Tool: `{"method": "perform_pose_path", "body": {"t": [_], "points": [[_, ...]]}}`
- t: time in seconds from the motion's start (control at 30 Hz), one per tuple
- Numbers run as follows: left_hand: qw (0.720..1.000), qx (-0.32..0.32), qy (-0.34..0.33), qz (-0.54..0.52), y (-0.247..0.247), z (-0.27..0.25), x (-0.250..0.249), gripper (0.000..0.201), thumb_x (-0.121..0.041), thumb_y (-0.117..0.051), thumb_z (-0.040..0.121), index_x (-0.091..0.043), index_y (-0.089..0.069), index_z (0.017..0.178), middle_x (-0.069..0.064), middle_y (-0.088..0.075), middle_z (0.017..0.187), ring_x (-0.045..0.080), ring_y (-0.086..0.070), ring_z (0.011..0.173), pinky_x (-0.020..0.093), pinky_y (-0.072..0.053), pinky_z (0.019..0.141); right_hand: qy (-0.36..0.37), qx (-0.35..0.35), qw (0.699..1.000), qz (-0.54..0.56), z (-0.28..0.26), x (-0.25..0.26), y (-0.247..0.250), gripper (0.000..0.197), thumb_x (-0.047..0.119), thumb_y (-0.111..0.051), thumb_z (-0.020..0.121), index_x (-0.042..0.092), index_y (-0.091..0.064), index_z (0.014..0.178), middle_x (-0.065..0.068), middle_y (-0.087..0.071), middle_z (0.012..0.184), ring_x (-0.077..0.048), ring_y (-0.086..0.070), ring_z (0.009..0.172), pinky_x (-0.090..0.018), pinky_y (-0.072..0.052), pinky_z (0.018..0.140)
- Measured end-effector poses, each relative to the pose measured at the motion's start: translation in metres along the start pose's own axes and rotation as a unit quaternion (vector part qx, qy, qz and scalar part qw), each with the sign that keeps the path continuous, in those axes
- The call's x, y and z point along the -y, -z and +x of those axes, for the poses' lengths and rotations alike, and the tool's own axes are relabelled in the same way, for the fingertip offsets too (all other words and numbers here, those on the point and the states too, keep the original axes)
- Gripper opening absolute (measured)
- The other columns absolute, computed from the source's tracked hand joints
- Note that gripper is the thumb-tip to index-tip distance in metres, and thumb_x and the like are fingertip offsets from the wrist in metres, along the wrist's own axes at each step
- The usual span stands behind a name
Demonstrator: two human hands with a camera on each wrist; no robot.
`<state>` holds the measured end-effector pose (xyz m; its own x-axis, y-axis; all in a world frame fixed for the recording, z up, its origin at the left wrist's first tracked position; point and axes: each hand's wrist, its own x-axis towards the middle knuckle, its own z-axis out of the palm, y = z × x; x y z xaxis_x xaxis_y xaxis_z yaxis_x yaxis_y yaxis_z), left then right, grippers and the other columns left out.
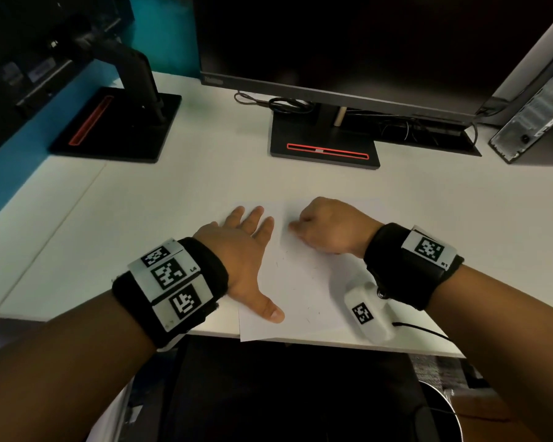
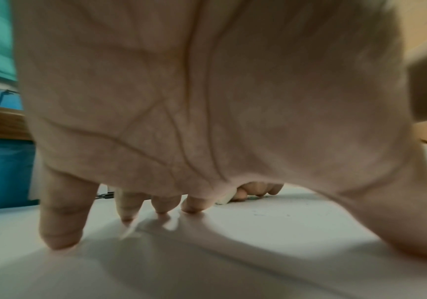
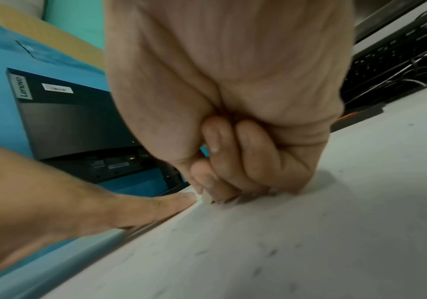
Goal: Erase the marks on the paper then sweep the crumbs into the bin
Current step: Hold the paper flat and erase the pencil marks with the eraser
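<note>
Erasing under way: my right hand pinches the eraser onto the paper; my left hand, fingers flat, pins it. Sweeping the crumbs should follow.

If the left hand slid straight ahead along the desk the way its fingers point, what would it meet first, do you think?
Probably nothing close: the left hand lies flat on the white paper sheet, and bare white desk lies beyond its fingertips. Further on, likely the central monitor's black stand base, though depth is unclear.
</note>
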<state>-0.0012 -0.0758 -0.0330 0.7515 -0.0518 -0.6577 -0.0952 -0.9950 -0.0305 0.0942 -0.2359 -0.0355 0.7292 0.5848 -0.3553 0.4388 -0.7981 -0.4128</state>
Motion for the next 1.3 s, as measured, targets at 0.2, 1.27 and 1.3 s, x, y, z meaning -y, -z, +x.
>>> {"method": "perform_pose_path", "body": {"t": [0.2,1.27,1.3], "points": [[1.0,0.001,-0.001,0.002,0.0,0.001,0.001,0.152,-0.093,-0.062,0.057,-0.02,0.03,0.154,0.001,0.039,0.159,0.027,0.027,0.15,0.051,-0.006,0.125,0.009,0.054,0.998,-0.003,-0.003,0.001,-0.003,0.048,0.038,-0.049,0.104,0.009,-0.055,0.065,-0.006,-0.052,0.058,-0.02,-0.046,0.051,-0.025,-0.04,0.054],[1.0,0.005,0.0,-0.009,0.0,-0.001,0.0,0.153,-0.092,-0.063,0.058,-0.018,0.03,0.153,-0.001,0.038,0.16,0.026,0.027,0.15,0.051,-0.006,0.123,0.046,0.025,0.997,-0.059,0.012,0.009,-0.002,0.053,0.036,-0.047,0.106,0.011,-0.046,0.06,-0.004,-0.048,0.06,-0.018,-0.042,0.055,-0.027,-0.032,0.052],[1.0,0.003,-0.001,-0.013,0.0,-0.002,0.0,0.153,-0.092,-0.063,0.057,-0.018,0.031,0.153,-0.002,0.037,0.16,0.026,0.026,0.151,0.05,-0.007,0.123,0.053,0.055,0.996,-0.05,0.01,0.011,-0.004,0.052,0.037,-0.048,0.106,0.01,-0.046,0.062,-0.006,-0.048,0.06,-0.019,-0.041,0.054,-0.026,-0.034,0.052]]}}
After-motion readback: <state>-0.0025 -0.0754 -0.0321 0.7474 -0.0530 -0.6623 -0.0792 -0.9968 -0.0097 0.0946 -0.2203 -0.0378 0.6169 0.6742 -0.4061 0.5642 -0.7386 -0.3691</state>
